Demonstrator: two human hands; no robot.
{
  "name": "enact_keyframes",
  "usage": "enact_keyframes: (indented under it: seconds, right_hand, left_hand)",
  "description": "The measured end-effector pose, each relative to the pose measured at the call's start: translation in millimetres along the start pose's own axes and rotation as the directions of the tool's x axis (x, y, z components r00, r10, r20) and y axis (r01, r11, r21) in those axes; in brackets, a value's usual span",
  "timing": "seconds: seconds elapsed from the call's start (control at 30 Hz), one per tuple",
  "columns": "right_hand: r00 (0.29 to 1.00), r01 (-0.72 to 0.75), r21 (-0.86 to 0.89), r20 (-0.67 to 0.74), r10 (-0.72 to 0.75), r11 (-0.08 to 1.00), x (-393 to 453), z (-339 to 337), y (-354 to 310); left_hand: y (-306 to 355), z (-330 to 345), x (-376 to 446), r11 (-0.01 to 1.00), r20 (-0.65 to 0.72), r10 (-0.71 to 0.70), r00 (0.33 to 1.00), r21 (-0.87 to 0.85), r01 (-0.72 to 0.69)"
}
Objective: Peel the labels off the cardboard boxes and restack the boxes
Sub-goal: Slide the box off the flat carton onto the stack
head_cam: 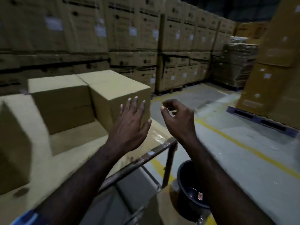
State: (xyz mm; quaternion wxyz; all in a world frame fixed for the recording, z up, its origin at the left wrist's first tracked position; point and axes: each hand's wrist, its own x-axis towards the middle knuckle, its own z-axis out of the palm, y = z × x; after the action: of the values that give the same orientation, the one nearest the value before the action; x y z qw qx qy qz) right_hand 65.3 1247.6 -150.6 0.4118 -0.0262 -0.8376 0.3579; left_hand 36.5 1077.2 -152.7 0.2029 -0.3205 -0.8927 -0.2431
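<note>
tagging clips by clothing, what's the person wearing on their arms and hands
Nothing on the hands: the left hand and right hand are bare, with no gloves, rings or watch visible. Both forearms are bare too. A bit of blue sleeve shows at the bottom left corner, by the left arm.

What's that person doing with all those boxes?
A person stands by a trolley loaded with plain cardboard boxes in a warehouse. Both hands are raised and hold nothing: the left hand, fingers spread, reaches toward the nearest box, and the right hand hangs loosely curled beside it. No label shows on that box. A dark bucket sits on the floor below, and tall labelled stacks line the back.
</note>
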Motion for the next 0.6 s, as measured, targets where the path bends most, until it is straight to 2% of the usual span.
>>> enact_keyframes:
  seconds: [0.17,0.33,0.6]
  right_hand:
    - [0.989,0.122,0.086,0.073,-0.128,0.989,-4,67,-77]
    - [0.959,0.180,0.175,0.187,-0.212,0.968,-18,150,-160]
    - [0.901,0.207,0.207,0.341,-0.269,0.956,-65,290,-280]
  left_hand:
    - [-62,-70,-37,0.990,-0.106,-0.107,0.989,0.080,0.116]
    - [-140,-140,-87,0.960,-0.204,-0.205,0.957,0.149,0.237]
    - [-282,-236,-166,0.887,-0.227,-0.335,0.914,0.251,0.388]
